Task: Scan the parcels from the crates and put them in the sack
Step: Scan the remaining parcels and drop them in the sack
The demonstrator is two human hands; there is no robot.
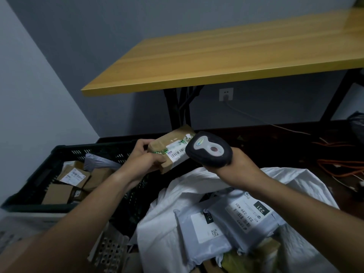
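grey parcel (248,214) label reads "231-239-k01".

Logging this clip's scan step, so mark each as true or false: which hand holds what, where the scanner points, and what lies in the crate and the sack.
1. The left hand grips a brown cardboard parcel. True.
2. The right hand holds a tape dispenser. False: it grips a barcode scanner.
3. The scanner's head is next to the parcel's barcode label. True.
4. The black crate holds no parcels. False: several boxes lie inside.
5. The white sack already contains grey mailer bags. True.
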